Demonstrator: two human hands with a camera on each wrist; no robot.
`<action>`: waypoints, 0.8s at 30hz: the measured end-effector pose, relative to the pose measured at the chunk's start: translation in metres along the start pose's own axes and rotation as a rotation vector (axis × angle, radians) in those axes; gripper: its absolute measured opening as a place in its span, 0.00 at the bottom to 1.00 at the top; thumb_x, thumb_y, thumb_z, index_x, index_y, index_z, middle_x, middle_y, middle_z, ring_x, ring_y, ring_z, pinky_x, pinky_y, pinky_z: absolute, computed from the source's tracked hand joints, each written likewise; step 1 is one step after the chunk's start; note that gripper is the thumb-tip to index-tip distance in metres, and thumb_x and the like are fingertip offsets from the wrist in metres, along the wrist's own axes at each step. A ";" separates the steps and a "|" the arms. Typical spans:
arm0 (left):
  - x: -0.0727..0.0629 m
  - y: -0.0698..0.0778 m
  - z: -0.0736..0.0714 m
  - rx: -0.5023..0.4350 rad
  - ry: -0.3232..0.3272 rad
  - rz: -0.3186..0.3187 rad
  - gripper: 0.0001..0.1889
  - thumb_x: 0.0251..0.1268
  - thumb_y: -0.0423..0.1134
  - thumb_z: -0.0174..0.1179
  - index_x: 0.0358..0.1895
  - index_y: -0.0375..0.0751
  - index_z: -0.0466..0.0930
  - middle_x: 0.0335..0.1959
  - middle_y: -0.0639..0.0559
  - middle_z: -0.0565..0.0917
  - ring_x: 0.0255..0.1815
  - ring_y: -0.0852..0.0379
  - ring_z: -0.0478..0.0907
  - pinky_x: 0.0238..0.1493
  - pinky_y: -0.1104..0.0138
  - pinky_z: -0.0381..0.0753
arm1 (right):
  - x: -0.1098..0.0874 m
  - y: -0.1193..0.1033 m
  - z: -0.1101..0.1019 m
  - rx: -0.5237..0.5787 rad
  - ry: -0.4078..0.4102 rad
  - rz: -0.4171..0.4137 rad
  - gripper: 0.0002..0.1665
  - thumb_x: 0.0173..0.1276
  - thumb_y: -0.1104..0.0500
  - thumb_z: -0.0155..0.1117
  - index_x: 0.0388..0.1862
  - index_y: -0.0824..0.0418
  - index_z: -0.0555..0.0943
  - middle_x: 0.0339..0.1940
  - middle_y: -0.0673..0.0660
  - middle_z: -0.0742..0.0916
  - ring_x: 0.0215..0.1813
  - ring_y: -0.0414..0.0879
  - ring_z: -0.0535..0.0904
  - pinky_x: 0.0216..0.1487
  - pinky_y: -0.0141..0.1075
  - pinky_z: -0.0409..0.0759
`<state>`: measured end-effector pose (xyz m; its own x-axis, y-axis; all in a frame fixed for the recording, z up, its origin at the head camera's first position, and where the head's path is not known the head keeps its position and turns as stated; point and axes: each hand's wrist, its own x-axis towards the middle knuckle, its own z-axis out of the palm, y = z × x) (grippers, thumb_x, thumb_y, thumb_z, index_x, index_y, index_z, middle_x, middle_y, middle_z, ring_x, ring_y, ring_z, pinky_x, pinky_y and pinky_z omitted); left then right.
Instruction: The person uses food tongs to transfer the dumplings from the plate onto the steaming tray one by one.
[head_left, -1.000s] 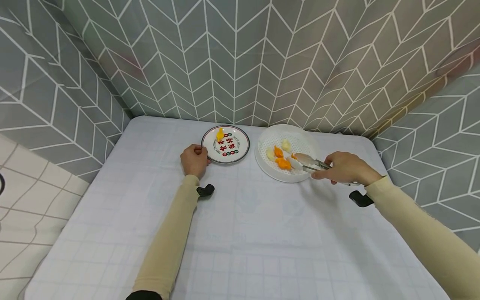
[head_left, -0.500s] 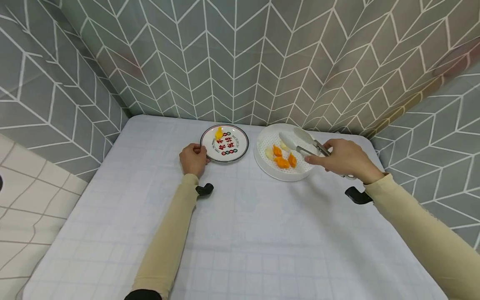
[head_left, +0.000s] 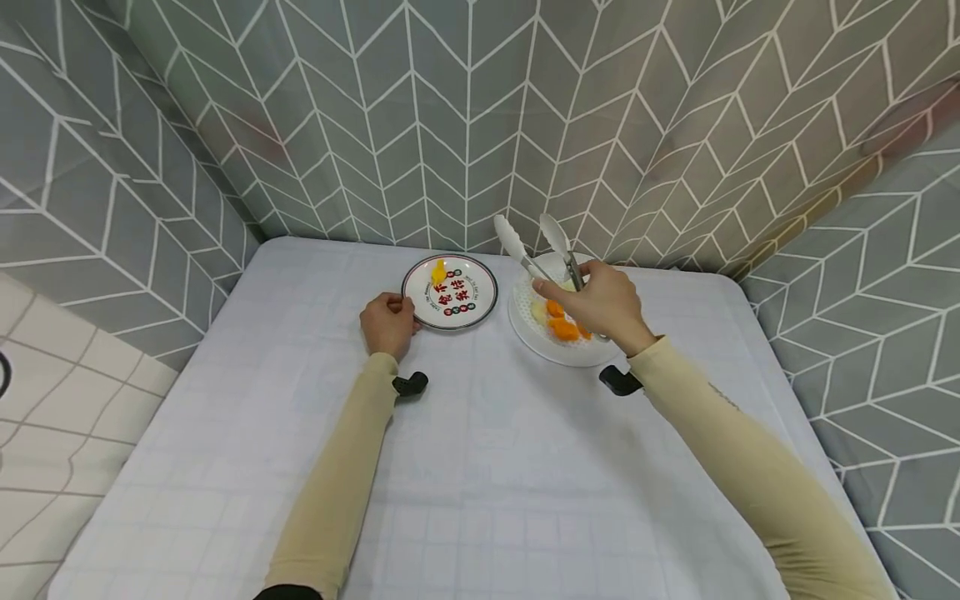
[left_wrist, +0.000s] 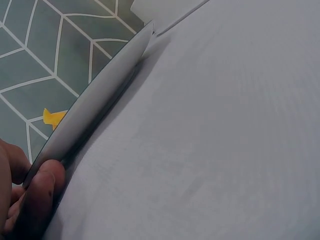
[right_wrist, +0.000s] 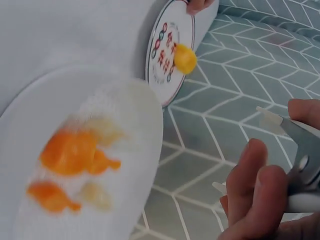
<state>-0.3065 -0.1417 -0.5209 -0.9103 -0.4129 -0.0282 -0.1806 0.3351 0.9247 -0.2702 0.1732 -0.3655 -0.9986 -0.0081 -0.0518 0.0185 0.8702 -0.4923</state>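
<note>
My left hand pinches the left rim of a small white plate with red lettering. Its thumb is above and a finger below in the left wrist view. One yellow piece lies on the plate's upper left. In my right hand are metal tongs with pale tips, spread apart with nothing between them. They are raised, tips pointing toward the back wall. Under that hand stands a round white perforated tray holding orange pieces with tail-like ends and pale yellow pieces, partly hidden by the hand.
A white cloth covers the table. Grey chevron-patterned sheeting rises right behind its back edge and along both sides. Plate and tray stand close together near that back edge.
My right hand has carried the tongs up from the tray and leftward, the tips now pointing toward the back. A second ago the tips were at the orange pieces. The left hand stays put.
</note>
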 end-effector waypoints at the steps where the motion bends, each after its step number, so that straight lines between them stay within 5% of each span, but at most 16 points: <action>1: 0.000 0.000 0.000 -0.001 -0.002 -0.002 0.14 0.81 0.41 0.59 0.56 0.34 0.83 0.41 0.42 0.89 0.26 0.57 0.86 0.26 0.73 0.86 | 0.004 -0.003 0.007 0.008 0.007 0.000 0.59 0.63 0.19 0.61 0.69 0.68 0.76 0.51 0.65 0.88 0.44 0.59 0.83 0.39 0.46 0.80; 7: 0.001 -0.002 -0.001 0.002 -0.003 0.000 0.14 0.81 0.41 0.59 0.56 0.35 0.83 0.41 0.42 0.88 0.26 0.57 0.86 0.27 0.73 0.86 | 0.020 -0.020 0.047 0.050 0.043 -0.003 0.52 0.61 0.21 0.64 0.60 0.65 0.79 0.45 0.60 0.89 0.43 0.58 0.85 0.36 0.44 0.79; 17: 0.004 -0.002 0.001 -0.011 0.001 0.030 0.13 0.80 0.41 0.59 0.55 0.34 0.84 0.40 0.41 0.90 0.24 0.59 0.86 0.25 0.73 0.85 | 0.026 -0.048 0.098 0.007 -0.047 -0.028 0.39 0.60 0.23 0.68 0.38 0.58 0.79 0.31 0.56 0.85 0.30 0.51 0.81 0.26 0.40 0.74; 24: 0.003 -0.003 0.002 -0.003 0.006 0.019 0.13 0.80 0.41 0.59 0.55 0.35 0.84 0.39 0.43 0.90 0.24 0.59 0.86 0.24 0.73 0.83 | 0.029 -0.058 0.119 -0.010 -0.083 -0.056 0.36 0.62 0.25 0.69 0.34 0.56 0.80 0.27 0.54 0.85 0.24 0.48 0.82 0.21 0.38 0.74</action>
<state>-0.3095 -0.1424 -0.5242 -0.9113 -0.4117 -0.0085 -0.1624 0.3403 0.9262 -0.2946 0.0642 -0.4423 -0.9906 -0.0973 -0.0966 -0.0381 0.8722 -0.4876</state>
